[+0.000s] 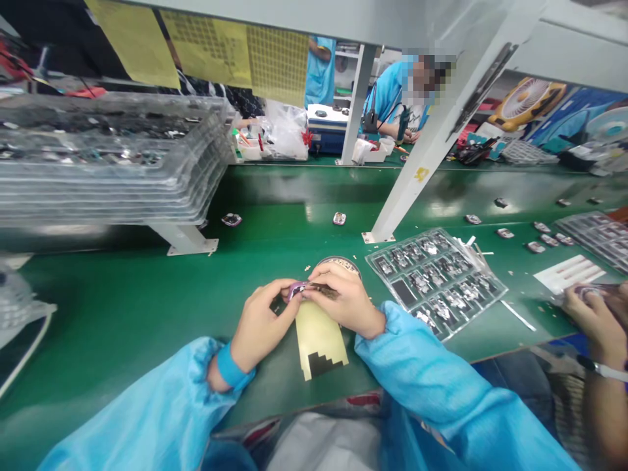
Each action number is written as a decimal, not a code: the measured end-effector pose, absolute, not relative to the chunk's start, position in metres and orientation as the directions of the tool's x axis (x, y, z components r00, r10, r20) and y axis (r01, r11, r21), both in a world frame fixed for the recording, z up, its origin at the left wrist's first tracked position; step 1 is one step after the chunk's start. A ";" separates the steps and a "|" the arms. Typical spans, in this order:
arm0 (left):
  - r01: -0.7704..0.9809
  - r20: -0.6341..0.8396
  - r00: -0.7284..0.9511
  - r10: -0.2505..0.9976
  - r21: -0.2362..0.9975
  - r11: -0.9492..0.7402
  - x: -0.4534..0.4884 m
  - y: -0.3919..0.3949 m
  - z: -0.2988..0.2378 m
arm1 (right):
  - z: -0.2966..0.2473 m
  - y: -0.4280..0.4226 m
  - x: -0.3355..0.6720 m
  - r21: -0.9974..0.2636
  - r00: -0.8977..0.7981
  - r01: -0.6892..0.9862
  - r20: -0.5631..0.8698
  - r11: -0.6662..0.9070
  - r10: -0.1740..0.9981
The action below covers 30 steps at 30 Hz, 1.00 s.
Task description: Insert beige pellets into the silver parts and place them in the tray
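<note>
Small purple part (297,288) pinched between fingertips of left hand (260,325) and right hand (343,301).

Electronics factory assembly line: green conveyor belt (294,242), stacked part trays (112,157), blue-smocked co-workers (392,91).

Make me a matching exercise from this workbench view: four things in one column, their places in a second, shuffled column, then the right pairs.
Things
1. small purple part
2. yellow backing sheet
3. clear blister tray of small parts
4. stack of clear trays

Places
A. on the raised shelf at far left
B. flat on the green belt, right of the right hand
C. pinched between the fingertips of the left hand and the right hand
D. on the belt under both hands, its black stepped edge toward the wearer

Pairs: 1-C, 2-D, 3-B, 4-A
</note>
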<state>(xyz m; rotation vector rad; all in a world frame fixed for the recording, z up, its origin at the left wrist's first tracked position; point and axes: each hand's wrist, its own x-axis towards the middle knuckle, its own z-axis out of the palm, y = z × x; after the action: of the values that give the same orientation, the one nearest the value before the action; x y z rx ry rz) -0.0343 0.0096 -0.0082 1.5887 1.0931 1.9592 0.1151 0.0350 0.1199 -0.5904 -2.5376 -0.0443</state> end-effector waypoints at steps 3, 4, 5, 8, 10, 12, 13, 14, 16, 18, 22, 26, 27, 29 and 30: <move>0.156 0.634 -0.280 0.720 0.771 -0.618 -0.034 0.010 -0.007 | 0.120 0.034 0.115 -0.049 -0.770 0.430 0.502 0.902 0.394; 0.152 0.634 -0.280 0.721 0.771 -0.619 -0.034 0.010 -0.007 | 0.120 0.034 0.115 -0.038 -0.771 0.434 0.501 0.900 0.393; 0.148 0.634 -0.279 0.721 0.770 -0.620 -0.034 0.010 -0.007 | 0.120 0.034 0.114 -0.029 -0.772 0.438 0.501 0.899 0.392; 0.138 0.630 -0.278 0.725 0.773 -0.619 -0.034 0.011 -0.006 | 0.120 0.033 0.114 -0.009 -0.768 0.453 0.503 0.891 0.396; 0.133 0.626 -0.272 0.731 0.777 -0.615 -0.034 0.012 -0.006 | 0.120 0.034 0.115 -0.006 -0.768 0.470 0.490 0.883 0.412; 0.145 0.626 -0.264 0.734 0.778 -0.611 -0.034 0.013 -0.005 | 0.121 0.034 0.116 -0.012 -0.772 0.487 0.461 0.873 0.437; 0.159 0.628 -0.259 0.734 0.777 -0.609 -0.033 0.013 -0.005 | 0.122 0.035 0.116 -0.017 -0.777 0.492 0.442 0.871 0.448; 0.174 0.630 -0.255 0.733 0.776 -0.606 -0.033 0.012 -0.005 | 0.123 0.034 0.117 -0.024 -0.784 0.494 0.420 0.869 0.457; 0.195 0.633 -0.245 0.734 0.774 -0.603 -0.032 0.011 -0.005 | 0.126 0.034 0.117 -0.036 -0.797 0.491 0.385 0.870 0.466; 0.194 0.632 -0.229 0.740 0.775 -0.602 -0.034 0.012 -0.003 | 0.129 0.033 0.118 -0.044 -0.804 0.492 0.360 0.870 0.473; 0.269 0.632 -0.181 0.753 0.769 -0.580 -0.049 0.039 0.010 | 0.141 0.035 0.123 0.011 -0.746 0.602 0.363 0.798 0.558; 0.525 0.607 -0.243 0.756 0.738 -0.424 -0.075 0.102 0.042 | 0.156 0.043 0.133 0.131 -0.614 0.772 0.407 0.621 0.677; 0.547 0.605 -0.259 0.753 0.734 -0.401 -0.081 0.118 0.050 | 0.158 0.045 0.136 0.148 -0.599 0.787 0.413 0.598 0.686; 0.595 0.603 -0.309 0.736 0.726 -0.346 -0.090 0.140 0.062 | 0.161 0.048 0.140 0.159 -0.587 0.798 0.424 0.581 0.690; 0.610 0.602 -0.339 0.723 0.725 -0.319 -0.094 0.146 0.064 | 0.162 0.049 0.141 0.159 -0.586 0.798 0.429 0.581 0.687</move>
<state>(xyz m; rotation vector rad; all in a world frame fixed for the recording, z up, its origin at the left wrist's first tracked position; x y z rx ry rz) -0.0943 0.1459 0.0642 1.7460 1.7721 1.7533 0.1408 0.0493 0.1620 -1.2115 -2.4941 -0.4853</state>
